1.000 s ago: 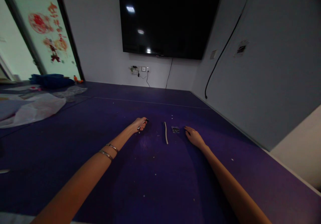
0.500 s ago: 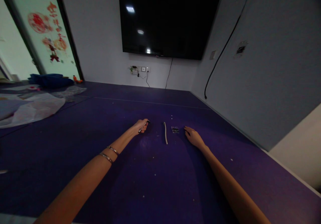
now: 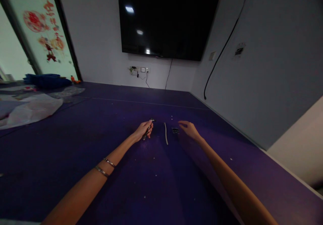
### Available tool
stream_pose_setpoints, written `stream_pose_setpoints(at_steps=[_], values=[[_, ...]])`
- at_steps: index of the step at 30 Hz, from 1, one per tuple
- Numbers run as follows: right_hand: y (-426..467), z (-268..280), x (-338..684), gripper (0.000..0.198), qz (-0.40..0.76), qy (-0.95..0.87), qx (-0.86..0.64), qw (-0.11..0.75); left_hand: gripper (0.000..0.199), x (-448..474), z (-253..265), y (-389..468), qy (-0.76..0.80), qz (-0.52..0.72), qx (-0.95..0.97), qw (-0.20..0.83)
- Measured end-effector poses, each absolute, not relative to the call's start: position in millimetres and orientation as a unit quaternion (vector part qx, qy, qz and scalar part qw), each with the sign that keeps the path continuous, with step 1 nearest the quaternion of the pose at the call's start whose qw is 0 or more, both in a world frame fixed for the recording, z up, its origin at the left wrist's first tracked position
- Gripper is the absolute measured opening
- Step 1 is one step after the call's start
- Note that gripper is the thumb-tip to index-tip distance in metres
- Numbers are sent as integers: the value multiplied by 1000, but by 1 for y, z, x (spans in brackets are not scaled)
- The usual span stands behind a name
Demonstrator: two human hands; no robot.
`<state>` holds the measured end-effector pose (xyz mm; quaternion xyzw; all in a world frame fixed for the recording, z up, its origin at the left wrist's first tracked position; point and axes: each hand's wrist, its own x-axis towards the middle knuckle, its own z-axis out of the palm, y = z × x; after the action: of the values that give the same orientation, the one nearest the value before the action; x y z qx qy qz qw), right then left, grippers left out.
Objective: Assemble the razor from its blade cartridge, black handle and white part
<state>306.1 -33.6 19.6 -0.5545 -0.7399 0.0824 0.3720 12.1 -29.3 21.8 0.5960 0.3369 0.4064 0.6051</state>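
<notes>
My left hand (image 3: 143, 130) is closed around the handle of a small T-headed tool (image 3: 152, 119), shaped like a razor. Its dark head points up past my thumb, and the handle end shows below my fingers. To the right of that hand, a short pale cable-like strip (image 3: 166, 134) lies lengthwise on the purple surface. Beside the strip rests a small dark flat piece (image 3: 175, 130) with light markings, too small to name. My right hand (image 3: 189, 129) hovers just right of this piece, its fingers stretched out to the left and nothing visible in them.
The purple floor-like surface (image 3: 121, 184) carries scattered white specks. At the left lie clear plastic sheeting (image 3: 37, 109) and a dark blue cloth bundle (image 3: 46, 81). A black cable (image 3: 222, 51) hangs down the right wall. Beyond, a television (image 3: 169, 23) hangs above wall sockets (image 3: 143, 69).
My left hand has moved slightly right and turned the tool, so its head shows more. My right hand has lifted and shifted left, nearer the dark flat piece. The view has shifted slightly.
</notes>
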Motion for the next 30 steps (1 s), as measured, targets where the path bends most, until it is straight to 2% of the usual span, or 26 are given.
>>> stream_pose_setpoints(at_steps=[5, 12, 18, 30], values=[[-41, 46, 241, 29, 197, -756, -443, 441, 34, 18, 24, -35, 301, 389, 613, 618], [-39, 49, 207, 30, 266, -752, -391, 460, 34, 22, 28, -43, 306, 378, 619, 616], [-35, 51, 206, 22, 273, -741, -406, 460, 35, 24, 26, -42, 288, 376, 627, 618], [-27, 45, 195, 22, 247, -703, -443, 498, 37, 25, 25, -40, 269, 391, 627, 618]])
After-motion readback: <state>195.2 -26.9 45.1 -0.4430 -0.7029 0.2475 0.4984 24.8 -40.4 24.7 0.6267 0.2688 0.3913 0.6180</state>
